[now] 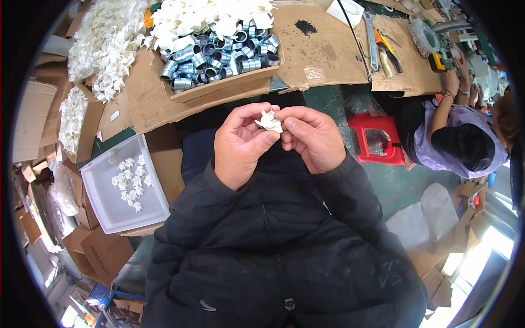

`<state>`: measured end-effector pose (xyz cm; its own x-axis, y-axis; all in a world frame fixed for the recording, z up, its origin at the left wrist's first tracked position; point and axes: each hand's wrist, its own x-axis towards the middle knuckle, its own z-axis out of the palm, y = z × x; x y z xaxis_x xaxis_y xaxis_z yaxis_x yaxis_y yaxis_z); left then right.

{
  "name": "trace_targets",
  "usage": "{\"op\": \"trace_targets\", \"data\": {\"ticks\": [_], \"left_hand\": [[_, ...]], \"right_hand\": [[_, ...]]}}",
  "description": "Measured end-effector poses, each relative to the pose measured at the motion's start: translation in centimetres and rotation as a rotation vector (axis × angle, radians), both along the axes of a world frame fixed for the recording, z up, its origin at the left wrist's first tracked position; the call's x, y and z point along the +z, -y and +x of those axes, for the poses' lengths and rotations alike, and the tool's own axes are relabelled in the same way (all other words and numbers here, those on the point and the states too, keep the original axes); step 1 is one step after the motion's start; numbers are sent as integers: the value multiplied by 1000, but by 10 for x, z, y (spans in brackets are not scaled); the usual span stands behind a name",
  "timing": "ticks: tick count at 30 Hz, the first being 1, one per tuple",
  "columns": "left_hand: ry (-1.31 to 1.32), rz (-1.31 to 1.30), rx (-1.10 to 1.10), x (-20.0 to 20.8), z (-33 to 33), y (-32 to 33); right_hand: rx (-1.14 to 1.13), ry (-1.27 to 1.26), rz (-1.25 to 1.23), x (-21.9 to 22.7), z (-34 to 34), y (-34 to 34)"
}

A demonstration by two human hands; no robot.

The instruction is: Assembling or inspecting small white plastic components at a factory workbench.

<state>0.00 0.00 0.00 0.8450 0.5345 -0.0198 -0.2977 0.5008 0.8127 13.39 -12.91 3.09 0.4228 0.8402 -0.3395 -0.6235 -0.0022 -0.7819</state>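
White tray [104, 210]: on the far left, low down, with small white plastic pieces inside.
Cardboard box [219, 87]: on the tabletop [328, 60], full of shiny metal rings [219, 57].
Left hand [239, 146]: fingers closed on the white plastic piece [269, 121], thumb pressing its side.
White plastic piece: held between both hands, above the dark jacket.
Right hand [313, 139]: fingers pinched on the same piece.
Red stool [377, 139]: to the right, beside another person [459, 139].
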Motion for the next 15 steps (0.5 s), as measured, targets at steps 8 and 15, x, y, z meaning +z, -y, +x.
{"op": "trace_targets", "data": {"ticks": [8,15], "left_hand": [[-37,-19,13,3,-2,-2],[-60,115,48,-2,-2,-3]], "right_hand": [[-36,109,-8,-4,-5,-3],[-162,1275,1,3,-15,-8]]}}
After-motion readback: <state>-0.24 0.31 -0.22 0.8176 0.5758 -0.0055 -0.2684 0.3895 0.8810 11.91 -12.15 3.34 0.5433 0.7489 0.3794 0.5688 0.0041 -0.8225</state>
